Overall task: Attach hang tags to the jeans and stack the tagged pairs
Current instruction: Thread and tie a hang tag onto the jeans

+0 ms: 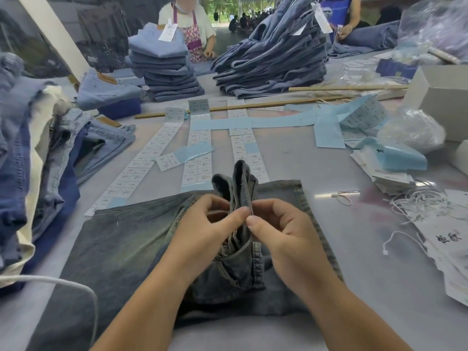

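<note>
Faded grey-blue denim jeans (141,239) lie flat on bench; my left hand (202,224) and right hand (276,226) each pinch the raised waistband fold (240,183), presumably exposing a tagging spot.

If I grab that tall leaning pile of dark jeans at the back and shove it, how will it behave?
The leaning pile of dark jeans already slants right, so a push would probably topple or shear it. The layers droop at the edges, suggesting floppy cloth that slides rather than moves as a block. Likely heavy, given its many pairs.
</note>
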Demonstrator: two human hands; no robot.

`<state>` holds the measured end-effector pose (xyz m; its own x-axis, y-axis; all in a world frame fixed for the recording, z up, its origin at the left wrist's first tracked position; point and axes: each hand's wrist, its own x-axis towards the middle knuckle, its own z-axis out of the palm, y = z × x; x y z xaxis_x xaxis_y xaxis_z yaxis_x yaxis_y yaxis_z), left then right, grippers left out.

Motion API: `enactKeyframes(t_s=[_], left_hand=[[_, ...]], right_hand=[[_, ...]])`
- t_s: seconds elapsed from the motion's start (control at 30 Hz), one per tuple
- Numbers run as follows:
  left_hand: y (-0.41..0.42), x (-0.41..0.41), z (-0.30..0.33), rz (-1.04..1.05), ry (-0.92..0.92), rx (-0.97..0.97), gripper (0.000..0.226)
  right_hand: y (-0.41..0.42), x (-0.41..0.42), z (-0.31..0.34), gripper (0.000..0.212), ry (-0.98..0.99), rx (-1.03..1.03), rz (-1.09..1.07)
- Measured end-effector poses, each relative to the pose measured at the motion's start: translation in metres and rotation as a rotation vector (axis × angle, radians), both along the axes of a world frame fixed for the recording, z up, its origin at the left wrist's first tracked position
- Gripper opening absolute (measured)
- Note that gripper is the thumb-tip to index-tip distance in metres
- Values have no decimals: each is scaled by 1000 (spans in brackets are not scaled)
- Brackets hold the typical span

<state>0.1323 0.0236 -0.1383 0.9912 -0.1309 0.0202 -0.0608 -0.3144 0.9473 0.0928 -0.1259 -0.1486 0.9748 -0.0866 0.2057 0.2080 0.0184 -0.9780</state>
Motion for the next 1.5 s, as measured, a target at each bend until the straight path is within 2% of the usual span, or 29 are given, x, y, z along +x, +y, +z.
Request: enactKeyframes(t_s=[0.07,0.13,0.27,0.4,0.53,0.63,0.7,0.77,0.83,0.9,0.97,1.0,1.03,1.1,1.13,1.23,1.33,1.43,1.5], left_hand=[[6,1,-7,48,54,27,11],[11,2,-15,117,88,23,11],[14,1,-24,122,164,-178,18],[12,0,-26,79,188,-338,15],[10,0,-31,78,141,-232,13],[7,-2,-32,-4,248,-311,28],[7,-4,-33,-20,275,-269,46],[6,-2,-33,23,188,-124,52],[3,3,-28,125,9,73,40],[0,9,-21,198,-232,294,33],[1,18,-16,171,-369,378,24],[2,22,-13,127,-327,325,13],[3,27,-12,81,-226,252,11],[3,34,-15,43,-24,71,16],[2,35,-18,49,63,-24,16],[-1,32,-31,34,269,-272,31],[2,31,-41,4,362,-423,33],[3,28,-43,-25,376,-558,14],[3,25,-45,-68,372,-619,21]], right_hand=[[1,1,-3,22,45,-15,4],[2,1,-6,27,80,-28,-4],[4,0,-8,40,126,-16,-33],[-1,1,-12,56,128,-143,-112],[-7,0,-15,75,167,-210,-132],[-7,-2,-18,79,218,-194,-100],[-5,-3,-18,70,221,-191,-99],[-2,-4,-16,47,207,-244,-75],[1,-4,-10,28,191,-298,-39],[1,-3,-7,20,182,-306,-8],[0,0,-6,21,185,-307,14],[-1,1,-7,23,194,-295,8],[-2,2,-8,24,216,-264,-17],[-4,3,-12,30,272,-195,-123],[-5,4,-15,36,264,-226,-203],[-10,3,-18,55,63,-568,-375],[-13,10,-16,37,-52,-772,-356],[-10,15,-14,11,-3,-751,-250],[-6,15,-14,25,47,-724,-214]])
